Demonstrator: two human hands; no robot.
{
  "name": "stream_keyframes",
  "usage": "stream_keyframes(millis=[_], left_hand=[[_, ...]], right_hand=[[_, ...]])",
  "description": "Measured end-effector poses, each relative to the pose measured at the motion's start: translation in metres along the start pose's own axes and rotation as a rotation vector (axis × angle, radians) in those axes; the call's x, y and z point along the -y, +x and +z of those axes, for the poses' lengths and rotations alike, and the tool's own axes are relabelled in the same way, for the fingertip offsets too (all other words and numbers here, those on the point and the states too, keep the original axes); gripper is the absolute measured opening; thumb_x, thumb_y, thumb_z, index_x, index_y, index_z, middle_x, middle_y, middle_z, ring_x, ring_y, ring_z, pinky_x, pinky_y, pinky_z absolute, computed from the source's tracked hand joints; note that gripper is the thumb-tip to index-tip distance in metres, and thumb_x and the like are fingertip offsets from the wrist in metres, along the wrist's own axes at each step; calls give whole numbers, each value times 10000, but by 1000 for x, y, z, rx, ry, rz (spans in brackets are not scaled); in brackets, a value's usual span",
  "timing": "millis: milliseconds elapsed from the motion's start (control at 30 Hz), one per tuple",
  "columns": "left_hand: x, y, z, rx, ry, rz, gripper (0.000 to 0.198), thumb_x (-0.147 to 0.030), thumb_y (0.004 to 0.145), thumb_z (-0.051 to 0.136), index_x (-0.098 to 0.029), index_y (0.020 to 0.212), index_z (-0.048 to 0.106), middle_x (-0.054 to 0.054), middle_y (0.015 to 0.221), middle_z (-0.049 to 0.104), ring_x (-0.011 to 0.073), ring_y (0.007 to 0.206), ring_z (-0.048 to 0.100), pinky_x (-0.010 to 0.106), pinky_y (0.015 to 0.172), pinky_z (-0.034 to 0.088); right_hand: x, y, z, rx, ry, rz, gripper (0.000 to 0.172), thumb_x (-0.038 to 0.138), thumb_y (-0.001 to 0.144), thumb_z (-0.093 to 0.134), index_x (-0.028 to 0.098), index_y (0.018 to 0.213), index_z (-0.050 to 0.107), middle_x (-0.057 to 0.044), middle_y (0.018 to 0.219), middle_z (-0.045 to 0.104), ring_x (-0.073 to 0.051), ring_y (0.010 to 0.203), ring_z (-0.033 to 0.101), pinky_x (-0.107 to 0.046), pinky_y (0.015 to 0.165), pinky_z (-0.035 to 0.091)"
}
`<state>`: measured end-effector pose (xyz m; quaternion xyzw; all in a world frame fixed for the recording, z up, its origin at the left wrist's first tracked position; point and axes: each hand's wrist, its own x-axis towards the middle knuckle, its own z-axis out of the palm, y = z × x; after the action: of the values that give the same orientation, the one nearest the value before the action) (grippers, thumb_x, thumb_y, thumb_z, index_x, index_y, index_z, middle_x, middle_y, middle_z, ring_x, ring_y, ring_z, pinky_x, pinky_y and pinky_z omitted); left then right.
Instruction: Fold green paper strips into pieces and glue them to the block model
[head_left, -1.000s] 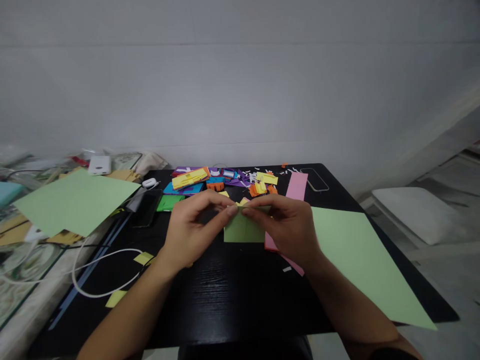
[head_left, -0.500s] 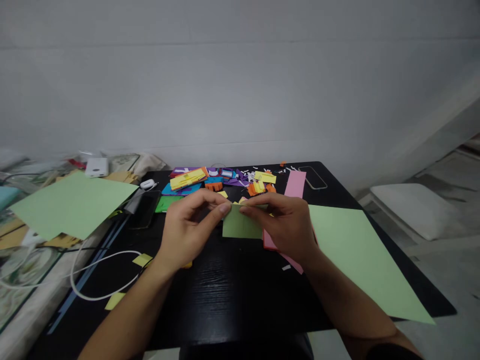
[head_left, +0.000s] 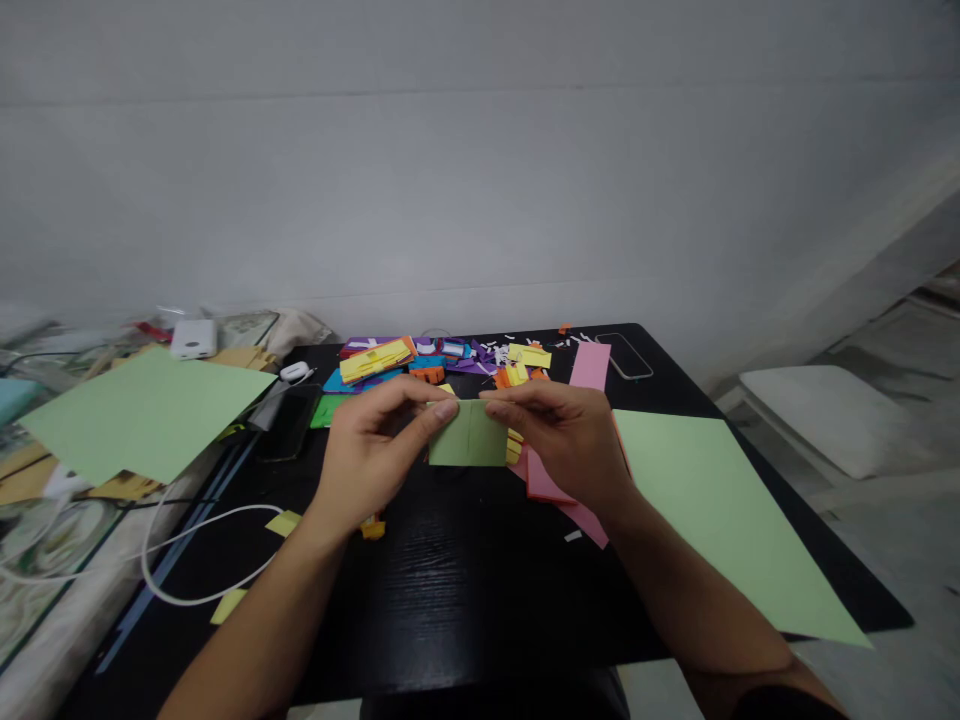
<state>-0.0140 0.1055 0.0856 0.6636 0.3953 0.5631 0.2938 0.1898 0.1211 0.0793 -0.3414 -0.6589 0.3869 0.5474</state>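
Both hands meet above the middle of the black table [head_left: 465,590], holding a small green paper piece [head_left: 468,436] between them. The left hand [head_left: 371,455] pinches its upper left corner with thumb and forefinger, fingers narrow on the paper. The right hand [head_left: 571,440] pinches the upper right corner the same way. The piece hangs upright, facing the camera, with a vertical crease down its middle.

Under the right hand lie pink paper sheets [head_left: 546,482] on the table. Just beside them to the right, a large green sheet [head_left: 712,520] runs out over the table's edge. Behind the hands sits a heap of coloured paper scraps [head_left: 442,358], and a pink strip [head_left: 590,365] lies to its right. Another green sheet [head_left: 142,410] lies over clutter to the left, near a dark phone [head_left: 289,420]. A white cable [head_left: 202,560] loops across the table's left side, with yellow scraps [head_left: 285,521] near it.
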Motion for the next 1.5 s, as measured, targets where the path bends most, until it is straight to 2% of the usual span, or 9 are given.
stream_keyframes(millis=[167, 300, 467, 667, 800, 867, 1033, 1367, 1500], left_hand=[[6, 0, -4, -112, 146, 243, 109, -177, 912, 791, -276, 946, 818, 10, 919, 826, 170, 841, 767, 336, 800, 635], [14, -1, -9, -42, 255, 539, 331, -84, 911, 756, -315, 1144, 803, 12, 1004, 837, 195, 902, 788, 373, 824, 650], [12, -1, -10, 160, 329, 691, 399, -58, 933, 714, -282, 1261, 756, 51, 1114, 824, 203, 997, 788, 340, 853, 650], [6, -2, -11, 210, 240, 612, 334, -471, 1004, 658, -236, 1203, 785, 117, 1111, 812, 269, 1003, 781, 417, 866, 641], [13, -2, -9, -174, 242, 384, 186, -357, 1021, 644, -267, 1117, 776, 54, 1019, 790, 213, 952, 744, 396, 893, 606], [15, 0, -6, -251, 216, 254, 160, -325, 984, 711, -263, 1128, 745, 19, 965, 764, 168, 872, 721, 335, 845, 595], [15, 2, 0, -135, 157, 108, 166, -341, 986, 714, -247, 1121, 736, 9, 890, 754, 142, 754, 689, 292, 741, 576], [8, 2, 4, -112, 4, -4, 70, -262, 910, 791, -213, 959, 780, 12, 855, 760, 112, 710, 683, 220, 649, 567], [9, 1, 7, -138, -85, -3, 202, -227, 865, 828, -204, 1048, 746, 7, 845, 748, 108, 700, 687, 213, 651, 577]], right_hand=[[-18, 13, -12, -19, -41, 63, 339, 516, 1004, 645, 240, 1122, 801, -72, 1130, 812, -221, 1036, 768, -375, 914, 636], [-39, 28, -20, -1, 24, 355, 493, 639, 969, 630, 189, 1133, 745, -86, 873, 766, -190, 695, 738, -334, 651, 636], [-37, 28, -14, 128, 285, 430, 704, 386, 725, 909, 217, 1332, 596, -27, 861, 750, -199, 760, 736, -316, 657, 618], [-25, 19, -9, -16, 248, 238, 637, 314, 777, 843, 239, 1357, 590, 6, 869, 694, -137, 692, 645, -289, 627, 566], [-16, 13, -7, 11, 177, 119, 437, 285, 834, 792, 243, 1259, 697, 19, 809, 639, -140, 740, 627, -308, 696, 585], [-14, 10, -4, 14, 168, 80, 347, 278, 848, 782, 246, 1189, 726, 21, 786, 620, -145, 749, 625, -324, 722, 598], [-11, 6, 0, 35, 152, 91, 298, 299, 842, 802, 253, 1127, 730, -11, 892, 701, -156, 756, 671, -353, 742, 637], [-9, 5, 2, -1, 155, 85, 190, 344, 869, 810, 241, 1008, 731, -8, 828, 751, -183, 823, 753, -347, 779, 652], [-9, 3, 3, -55, 163, 100, 363, 357, 856, 825, 258, 1173, 679, -12, 893, 782, -194, 840, 775, -356, 797, 670]])
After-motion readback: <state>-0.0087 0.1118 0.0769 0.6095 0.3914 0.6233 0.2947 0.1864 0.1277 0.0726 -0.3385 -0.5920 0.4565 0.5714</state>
